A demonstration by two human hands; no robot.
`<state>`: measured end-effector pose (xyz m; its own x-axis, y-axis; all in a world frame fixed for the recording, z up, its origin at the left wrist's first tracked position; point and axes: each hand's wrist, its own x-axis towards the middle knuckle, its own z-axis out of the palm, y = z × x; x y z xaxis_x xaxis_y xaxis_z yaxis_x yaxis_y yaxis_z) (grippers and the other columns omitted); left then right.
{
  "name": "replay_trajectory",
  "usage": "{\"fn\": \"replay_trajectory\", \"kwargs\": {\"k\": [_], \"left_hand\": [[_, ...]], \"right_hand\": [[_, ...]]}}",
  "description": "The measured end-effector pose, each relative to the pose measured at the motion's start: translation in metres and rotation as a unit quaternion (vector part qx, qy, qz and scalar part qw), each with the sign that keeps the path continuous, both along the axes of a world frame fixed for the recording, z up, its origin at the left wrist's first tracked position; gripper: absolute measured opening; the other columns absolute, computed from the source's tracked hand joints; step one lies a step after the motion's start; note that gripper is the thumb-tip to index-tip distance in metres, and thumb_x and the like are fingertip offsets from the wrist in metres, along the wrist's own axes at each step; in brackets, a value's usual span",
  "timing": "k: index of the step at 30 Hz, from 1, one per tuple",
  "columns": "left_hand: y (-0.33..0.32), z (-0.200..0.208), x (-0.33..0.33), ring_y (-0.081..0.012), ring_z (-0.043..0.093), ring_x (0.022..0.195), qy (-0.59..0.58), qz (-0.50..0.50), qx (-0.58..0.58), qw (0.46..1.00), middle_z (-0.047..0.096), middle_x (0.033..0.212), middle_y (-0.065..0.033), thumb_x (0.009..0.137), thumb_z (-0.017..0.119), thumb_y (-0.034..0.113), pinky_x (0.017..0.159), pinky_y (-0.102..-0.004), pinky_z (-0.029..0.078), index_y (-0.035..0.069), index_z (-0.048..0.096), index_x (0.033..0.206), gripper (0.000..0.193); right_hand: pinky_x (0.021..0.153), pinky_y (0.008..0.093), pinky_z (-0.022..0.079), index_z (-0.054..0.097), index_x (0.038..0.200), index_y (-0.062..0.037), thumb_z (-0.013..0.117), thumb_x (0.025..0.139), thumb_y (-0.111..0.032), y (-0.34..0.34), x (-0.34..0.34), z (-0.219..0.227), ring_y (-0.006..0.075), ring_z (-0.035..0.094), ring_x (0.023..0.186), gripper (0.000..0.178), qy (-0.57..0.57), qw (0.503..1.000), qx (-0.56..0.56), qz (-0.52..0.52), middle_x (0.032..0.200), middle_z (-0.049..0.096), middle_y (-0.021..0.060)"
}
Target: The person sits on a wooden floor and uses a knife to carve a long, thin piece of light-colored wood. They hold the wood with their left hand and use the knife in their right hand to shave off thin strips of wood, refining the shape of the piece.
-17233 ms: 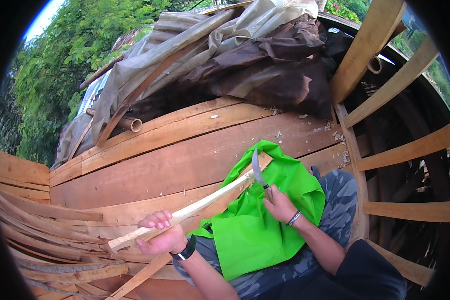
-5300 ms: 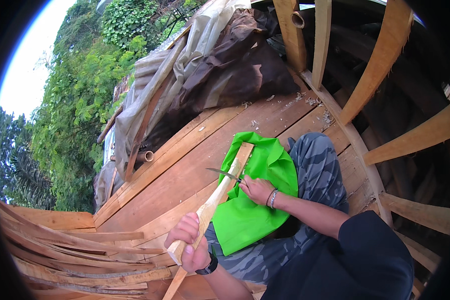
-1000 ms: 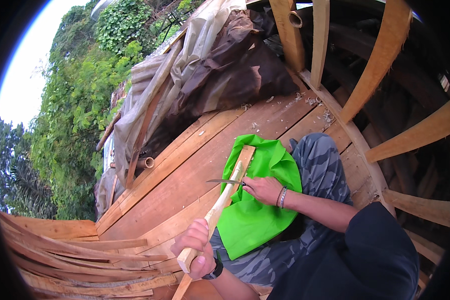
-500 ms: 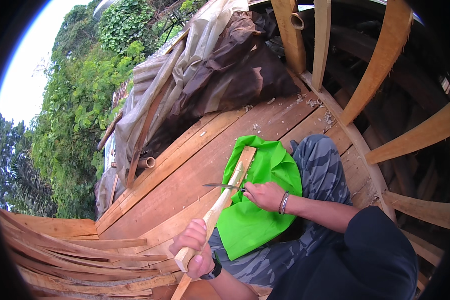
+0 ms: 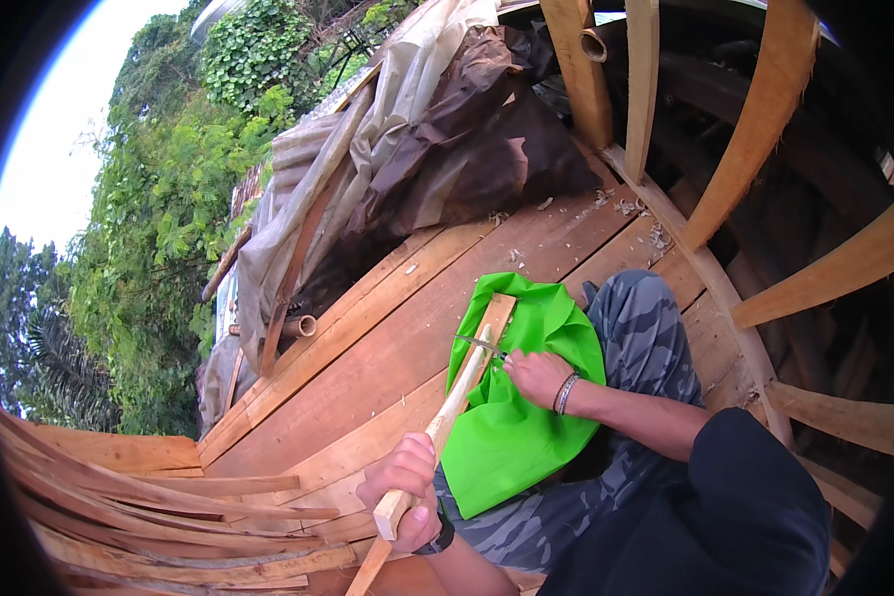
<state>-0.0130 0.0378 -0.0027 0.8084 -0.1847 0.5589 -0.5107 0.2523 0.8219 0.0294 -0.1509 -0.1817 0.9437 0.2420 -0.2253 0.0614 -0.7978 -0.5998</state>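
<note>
The knife (image 5: 480, 344) has moved toward the far tip of the stick (image 5: 453, 402).
Left hand (image 5: 404, 487) clamps its near end, right hand (image 5: 538, 377) the knife's handle; tip overlies the plank (image 5: 501, 309) near its far edge, apparently for bracing.

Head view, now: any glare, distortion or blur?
Head view: the sky is blown white, upper left; head view: corners are black, and the slats at right look bowed, perhaps from the lens; head view: detail sinks into darkness behind them; head view: the knife is readable, its edge too small to judge.
</note>
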Motion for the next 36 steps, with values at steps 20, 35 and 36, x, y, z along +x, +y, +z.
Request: {"fn": "replay_trajectory", "kwargs": {"k": [20,35,36], "left_hand": [[0.004,-0.006,0.001,-0.0188,0.036,0.055,-0.001,0.031,-0.020,0.999,0.039,0.055,-0.0059,0.064,0.058,0.024,0.064,-0.0369,0.033,0.006,0.042,0.065,0.024],[0.004,0.003,0.005,-0.0181,0.034,0.055,0.008,0.036,-0.010,0.999,0.038,0.056,-0.0050,0.063,0.058,0.024,0.064,-0.0366,0.032,0.007,0.041,0.065,0.024],[0.002,0.004,0.006,-0.0181,0.034,0.055,0.008,0.029,-0.008,0.999,0.038,0.056,-0.0049,0.063,0.057,0.024,0.064,-0.0366,0.032,0.007,0.041,0.065,0.024]], "right_hand": [[0.063,0.0495,0.052,0.052,0.093,-0.0018,0.040,0.099,-0.034,-0.005,0.009,-0.057,0.0396,0.064,0.067,0.035,-0.027,0.998,0.047,-0.017,0.071,0.063,0.0225],[0.054,0.0495,0.051,0.044,0.096,-0.0015,0.043,0.099,-0.030,0.013,-0.012,0.042,0.0410,0.062,0.059,0.028,-0.088,0.994,0.025,0.055,0.066,0.061,0.0207],[0.054,0.0499,0.051,0.044,0.096,-0.0014,0.043,0.099,-0.031,0.007,-0.009,0.023,0.0408,0.062,0.058,0.030,-0.074,0.996,0.045,0.031,0.065,0.061,0.0206]]}}
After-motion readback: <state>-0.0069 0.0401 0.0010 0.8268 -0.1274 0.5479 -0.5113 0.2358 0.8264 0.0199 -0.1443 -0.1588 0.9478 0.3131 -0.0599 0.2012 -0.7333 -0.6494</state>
